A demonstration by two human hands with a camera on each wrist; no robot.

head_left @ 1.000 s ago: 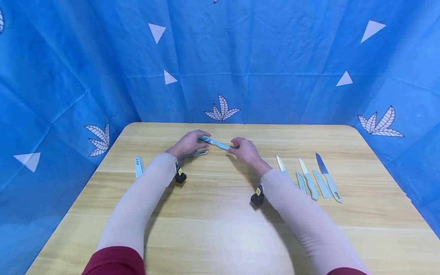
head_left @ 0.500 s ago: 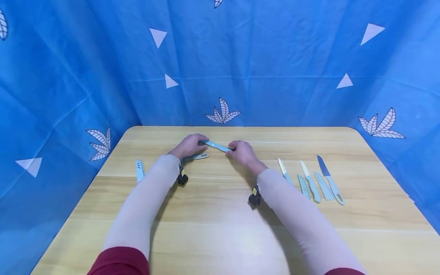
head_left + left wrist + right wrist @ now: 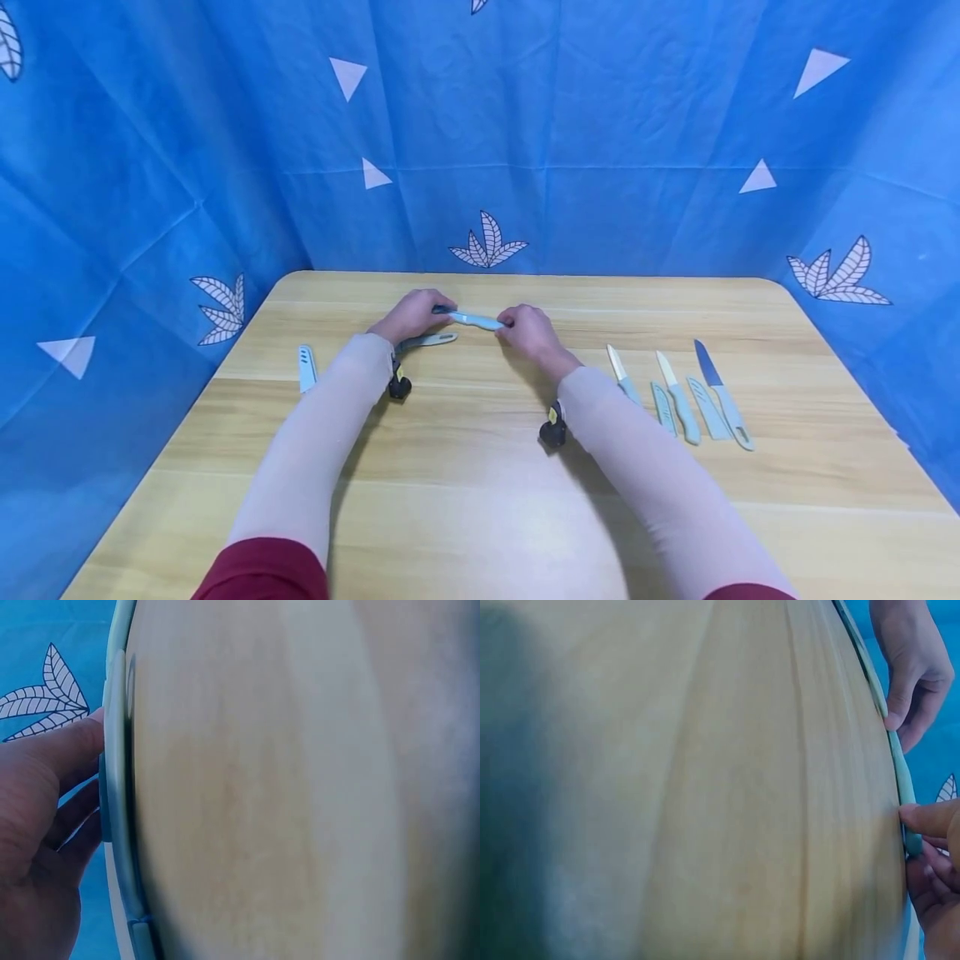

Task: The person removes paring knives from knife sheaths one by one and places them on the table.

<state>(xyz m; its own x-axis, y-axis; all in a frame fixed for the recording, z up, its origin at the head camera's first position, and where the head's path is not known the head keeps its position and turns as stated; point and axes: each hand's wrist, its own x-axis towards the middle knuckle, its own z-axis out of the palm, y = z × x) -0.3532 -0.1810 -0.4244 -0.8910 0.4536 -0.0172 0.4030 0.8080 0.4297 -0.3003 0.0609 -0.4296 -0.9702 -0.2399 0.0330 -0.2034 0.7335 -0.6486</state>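
Observation:
Both hands hold a light blue knife [image 3: 480, 321] crosswise near the far side of the table. My left hand [image 3: 415, 314] grips its sheathed end, and the fingers hide most of the sheath there. At the other end, my right hand [image 3: 531, 331] pinches the handle between thumb and fingers. Just below the left hand, a second knife [image 3: 435, 340] lies with its holed handle showing and the rest hidden by the wrist. A slotted blue sheath [image 3: 307, 368] lies farther left, partly behind the sleeve.
Right of the right forearm lie a small white-bladed knife [image 3: 621, 373], a slotted sheath [image 3: 663, 407], another white-bladed knife [image 3: 678, 402], a wider sheath [image 3: 708, 410] and a blue-bladed knife [image 3: 723, 396]. A blue curtain [image 3: 600, 125] hangs behind the table.
The held knife has come down slightly and turned, so the slots near the left hand no longer show. The right fingers have closed in on the handle end. The head view has shifted slightly.

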